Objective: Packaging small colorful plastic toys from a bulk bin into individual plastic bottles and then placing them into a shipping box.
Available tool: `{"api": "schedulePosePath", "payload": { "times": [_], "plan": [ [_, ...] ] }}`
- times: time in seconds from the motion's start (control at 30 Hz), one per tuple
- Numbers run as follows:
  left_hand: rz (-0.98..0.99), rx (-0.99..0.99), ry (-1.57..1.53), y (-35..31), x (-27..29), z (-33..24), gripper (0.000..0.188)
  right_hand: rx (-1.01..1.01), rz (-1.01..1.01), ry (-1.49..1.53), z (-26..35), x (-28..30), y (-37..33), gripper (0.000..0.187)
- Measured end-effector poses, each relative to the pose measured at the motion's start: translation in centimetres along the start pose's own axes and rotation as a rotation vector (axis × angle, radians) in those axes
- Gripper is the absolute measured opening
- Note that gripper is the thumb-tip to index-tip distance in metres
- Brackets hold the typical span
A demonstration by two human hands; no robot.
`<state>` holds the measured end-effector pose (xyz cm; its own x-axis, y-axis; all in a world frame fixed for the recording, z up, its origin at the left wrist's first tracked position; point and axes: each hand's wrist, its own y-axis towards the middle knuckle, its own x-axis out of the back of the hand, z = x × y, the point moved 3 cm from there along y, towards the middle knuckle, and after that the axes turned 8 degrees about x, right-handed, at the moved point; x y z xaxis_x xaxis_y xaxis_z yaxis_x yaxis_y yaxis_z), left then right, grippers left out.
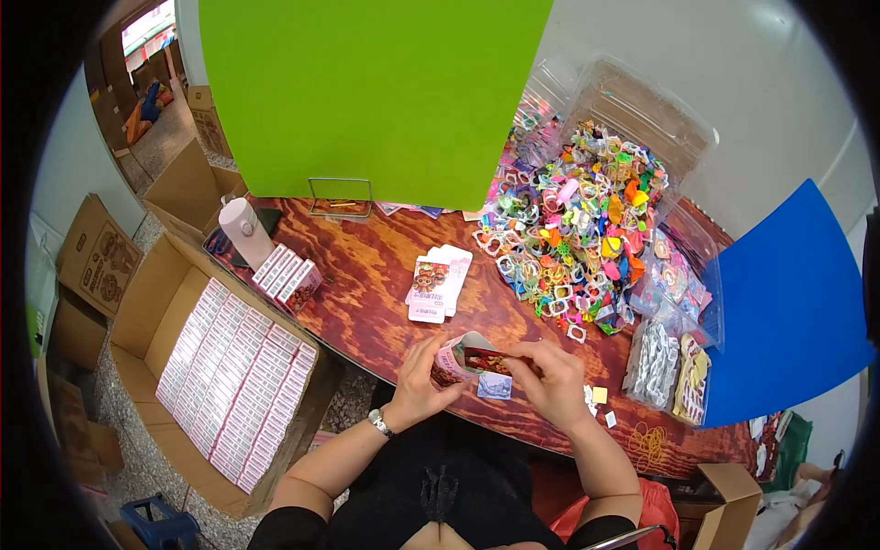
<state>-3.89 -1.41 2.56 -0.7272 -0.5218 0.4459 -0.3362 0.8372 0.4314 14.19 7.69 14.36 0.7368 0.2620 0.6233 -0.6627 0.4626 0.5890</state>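
My left hand (417,392) is closed round a small pink-and-white box (448,363) with its open end toward the right. In my right hand (557,383), the fingers pinch a dark red printed packet (487,359) at the mouth of that box. Whether part of the packet is inside cannot be told. Just below lies a small bluish printed card (494,386) on the wooden table (367,266). Farther away is a small stack of flat, unfolded pink-and-white boxes (442,286).
A heap of colourful small plastic trinkets (577,229) spreads at the far right. Clear trays (653,367) hold white and yellowish pieces. Finished-looking boxes (286,278) stand by a pink cylinder (246,231). A carton (238,385) packed with boxes sits left. Rubber bands (648,445) lie near right.
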Motion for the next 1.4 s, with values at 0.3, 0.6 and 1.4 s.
{"api": "schedulePosePath", "payload": {
  "times": [0.3,0.6,1.4],
  "plan": [
    [-0.043,-0.128,0.117,-0.2,-0.5,-0.7,0.082,0.102,0.322,-0.244,-1.4,-5.2,-2.1,0.028],
    [0.018,-0.078,0.093,-0.2,-1.4,-0.4,0.088,0.224,0.205,0.058,-1.9,-4.7,-2.4,0.035],
    [0.089,0.099,0.091,-0.3,-2.9,0.8,0.084,-0.315,-0.089,-0.04,-7.0,0.8,-3.9,0.027]
  ]
}}
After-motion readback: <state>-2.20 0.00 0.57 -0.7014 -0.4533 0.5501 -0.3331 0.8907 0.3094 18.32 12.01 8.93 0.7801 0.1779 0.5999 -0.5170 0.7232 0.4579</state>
